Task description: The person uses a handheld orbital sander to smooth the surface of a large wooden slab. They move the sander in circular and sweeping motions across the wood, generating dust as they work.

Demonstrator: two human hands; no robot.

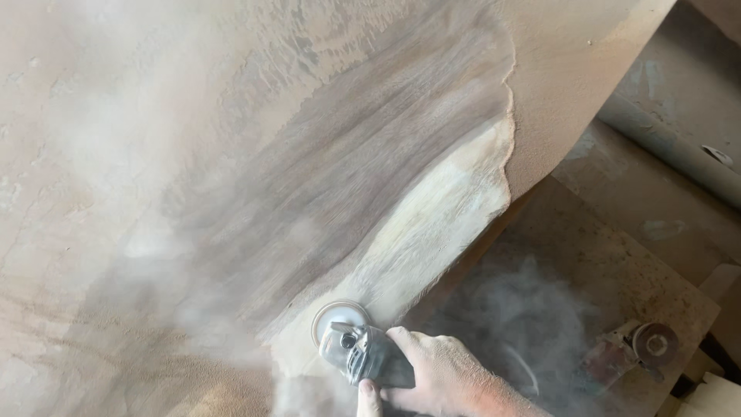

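Now right hand [444,374] grips grinder [356,349] on slab [324,177].

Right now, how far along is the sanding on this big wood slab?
Partly done. The darker central band looks already ground smooth. The right hand has the angle grinder with its disc on the pale edge strip, throwing dust. The rough, dust-caked left area looks untouched.

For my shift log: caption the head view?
Right hand presses an angle grinder against a dusty wood slab.
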